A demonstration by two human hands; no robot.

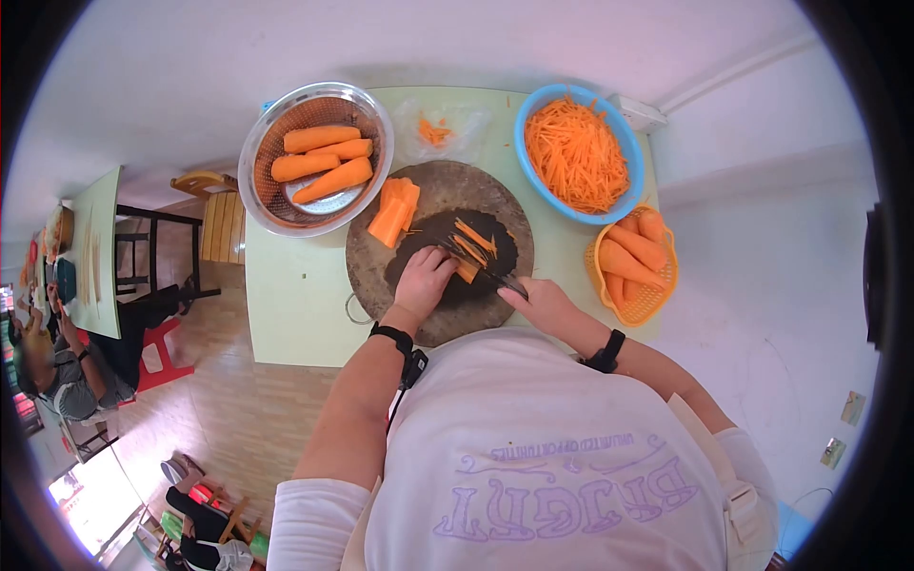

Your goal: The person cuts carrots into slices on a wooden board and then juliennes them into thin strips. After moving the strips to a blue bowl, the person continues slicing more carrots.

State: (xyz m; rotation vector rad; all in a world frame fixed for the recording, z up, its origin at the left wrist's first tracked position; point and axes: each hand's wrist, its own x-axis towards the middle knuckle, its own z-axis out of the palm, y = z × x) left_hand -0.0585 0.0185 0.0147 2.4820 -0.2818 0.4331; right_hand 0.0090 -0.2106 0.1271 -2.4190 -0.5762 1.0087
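Observation:
On the round wooden chopping board [438,328], which has a dark wet patch in its middle, my left hand [426,279] presses its bent fingers onto a piece of carrot [466,271]. My right hand [545,303] is closed around the handle of a knife [514,285]; its blade lies against the carrot piece, close to my left fingertips. Cut carrot strips [475,238] lie just beyond the blade. Thick carrot slabs [392,213] are stacked at the board's far left.
A metal colander [249,186] with several peeled carrots stands back left. Carrot shreds fill a blue basin [636,167] back right, near a yellow basket [640,310] of carrots. A plastic bag [464,124] with carrot bits lies behind the board. Other people sit at far left.

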